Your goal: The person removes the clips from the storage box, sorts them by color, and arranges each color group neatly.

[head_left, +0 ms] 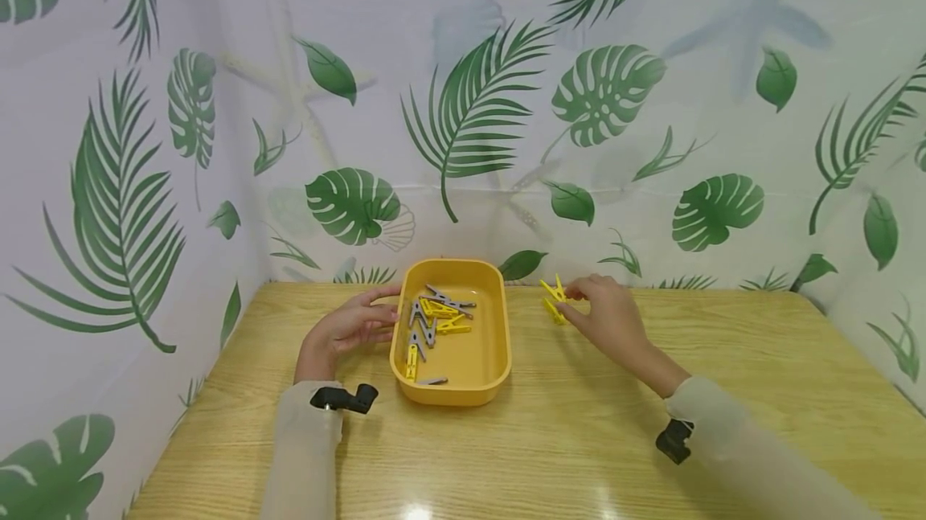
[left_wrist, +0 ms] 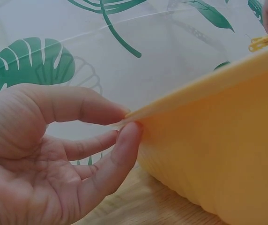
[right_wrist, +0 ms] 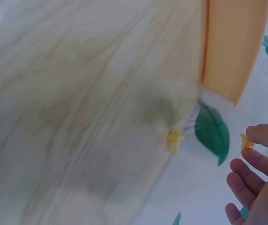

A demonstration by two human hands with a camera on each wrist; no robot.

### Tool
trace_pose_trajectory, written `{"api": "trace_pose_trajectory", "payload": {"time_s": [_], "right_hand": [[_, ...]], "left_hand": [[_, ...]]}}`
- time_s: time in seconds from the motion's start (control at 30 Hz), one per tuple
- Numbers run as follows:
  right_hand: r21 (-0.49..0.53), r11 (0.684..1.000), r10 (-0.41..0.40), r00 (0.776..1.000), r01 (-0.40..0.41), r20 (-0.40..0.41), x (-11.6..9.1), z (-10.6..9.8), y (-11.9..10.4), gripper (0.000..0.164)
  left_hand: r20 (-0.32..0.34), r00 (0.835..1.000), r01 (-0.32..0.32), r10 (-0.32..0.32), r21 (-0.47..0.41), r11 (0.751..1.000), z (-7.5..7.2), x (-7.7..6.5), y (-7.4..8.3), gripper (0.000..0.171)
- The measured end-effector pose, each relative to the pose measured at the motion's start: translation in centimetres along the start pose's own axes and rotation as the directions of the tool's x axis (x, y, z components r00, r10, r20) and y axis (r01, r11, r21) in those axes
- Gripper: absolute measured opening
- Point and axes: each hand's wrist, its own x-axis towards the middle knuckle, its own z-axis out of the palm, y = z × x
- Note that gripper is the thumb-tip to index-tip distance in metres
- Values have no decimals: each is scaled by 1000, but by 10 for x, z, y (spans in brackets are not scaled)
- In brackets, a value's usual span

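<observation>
A yellow plastic tray [head_left: 490, 335] stands on the table with several grey and yellow clothespins inside, among them a yellow clothespin [head_left: 411, 362] near its front left corner. At the tray's left side, my left hand [head_left: 359, 321] pinches the rim between thumb and forefinger, plain in the left wrist view. To the right of the tray, my right hand [head_left: 611, 315] pinches a yellow clothespin [right_wrist: 247, 141] between thumb and forefinger, its other fingers loosely bent. Another yellow clothespin [right_wrist: 174, 141] lies on the table close to that hand, near the back edge.
The wood-grain table [head_left: 615, 440] reaches back to a white cloth wall [head_left: 506, 214] printed with green leaves. A similar leaf-printed wall [head_left: 210, 263] borders the left side. Each sleeve carries a black wrist mount, such as the left mount [head_left: 346, 399].
</observation>
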Motion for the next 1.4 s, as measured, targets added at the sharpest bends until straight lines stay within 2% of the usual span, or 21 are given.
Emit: {"api": "trace_pose_trajectory", "payload": {"time_s": [0.3, 0.43, 0.73, 1.03, 1.4], "right_hand": [[-76, 997, 20, 1000, -20, -6, -9, 10, 32, 23], [-96, 994, 58, 998, -55, 27, -10, 13, 40, 24], [-154, 984, 108, 988, -90, 113, -5, 19, 46, 21], [-150, 984, 114, 984, -94, 134, -2, 31, 51, 20], [-144, 983, 134, 978, -111, 158, -2, 35, 52, 21]], "left_hand": [[-8, 1000, 4, -4, 11, 1000, -1, 0, -3, 65], [-14, 1000, 2, -2, 9, 1000, -1, 0, -3, 65], [-16, 1000, 7, -7, 12, 1000, 0, 0, -1, 65], [-9, 1000, 3, -2, 27, 1000, 0, 0, 0, 65], [-19, 1000, 10, -10, 22, 1000, 1, -1, 1, 66]]}}
